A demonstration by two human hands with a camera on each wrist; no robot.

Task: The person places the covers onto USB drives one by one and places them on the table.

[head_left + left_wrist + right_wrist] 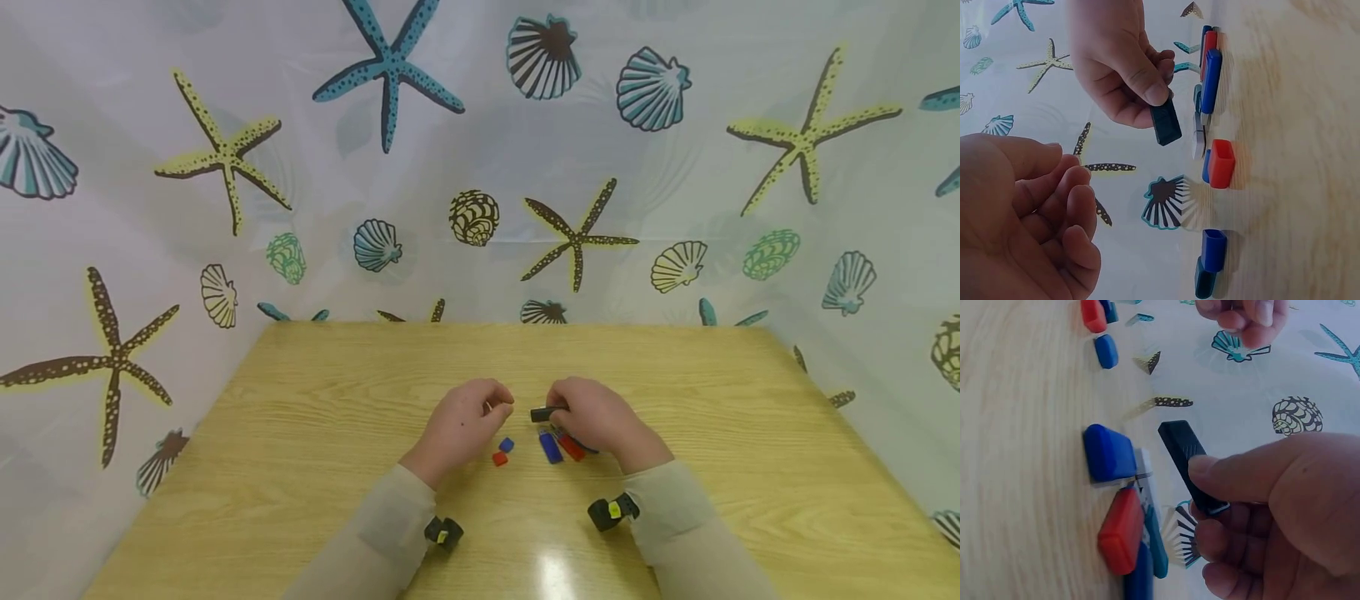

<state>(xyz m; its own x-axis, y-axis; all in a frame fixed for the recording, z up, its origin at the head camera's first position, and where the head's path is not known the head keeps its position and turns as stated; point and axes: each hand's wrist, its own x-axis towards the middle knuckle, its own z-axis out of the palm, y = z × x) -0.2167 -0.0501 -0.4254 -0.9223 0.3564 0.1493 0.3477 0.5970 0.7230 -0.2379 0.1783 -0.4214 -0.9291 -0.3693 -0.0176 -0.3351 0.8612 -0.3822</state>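
My right hand point(596, 414) pinches a black USB stick point(1186, 465) between thumb and fingers, above the table. The stick has fine ridges on one face, and its far end points toward the left hand. My left hand point(467, 423) is loosely curled with nothing in it, a short way to the left. Below the right hand lie a blue USB stick point(1110, 454), a red USB stick point(1121, 532) and a teal one point(1157, 544), close together, with another blue stick point(1139, 575) beside them. A grey-white piece point(1198, 136) lies at the end of this group.
Small hollow caps lie on the wooden table point(337, 392) between the hands: a red cap point(1222, 164), a blue cap point(1214, 250) and a teal cap point(1205, 279). A white curtain point(450, 275) with starfish and shells hangs along the table's back and sides.
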